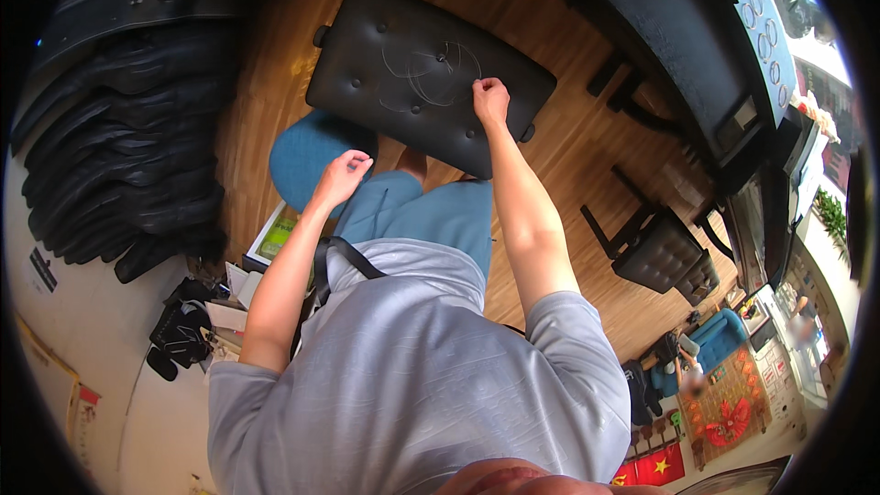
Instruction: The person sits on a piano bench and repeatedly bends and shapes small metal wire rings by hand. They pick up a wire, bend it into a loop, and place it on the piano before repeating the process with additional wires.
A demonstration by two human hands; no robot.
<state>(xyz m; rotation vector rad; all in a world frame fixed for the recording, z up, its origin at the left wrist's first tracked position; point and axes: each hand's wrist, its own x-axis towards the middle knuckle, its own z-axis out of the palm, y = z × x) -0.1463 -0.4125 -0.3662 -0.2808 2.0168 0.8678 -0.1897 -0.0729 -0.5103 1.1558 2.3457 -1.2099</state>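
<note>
Loose loops of thin wire-like string [431, 82] lie across a black tufted padded bench [342, 55] in front of me. My right hand [489, 96] is over the bench's right half, fingertips pinched at the edge of the loops, apparently on the string. My left hand [344, 174] is lower and to the left, near a round blue stool [307, 165], its fingers curled toward the thumb; anything between them is too small to make out. My legs are just below the bench.
Black padded cases [119, 128] line the left. A long black piano-like surface [642, 27] and a tufted seat [646, 247] stand right. Behind the stool is an open white drawer [280, 234]. Far lower right, another person [683, 367] is near a blue sofa [720, 339].
</note>
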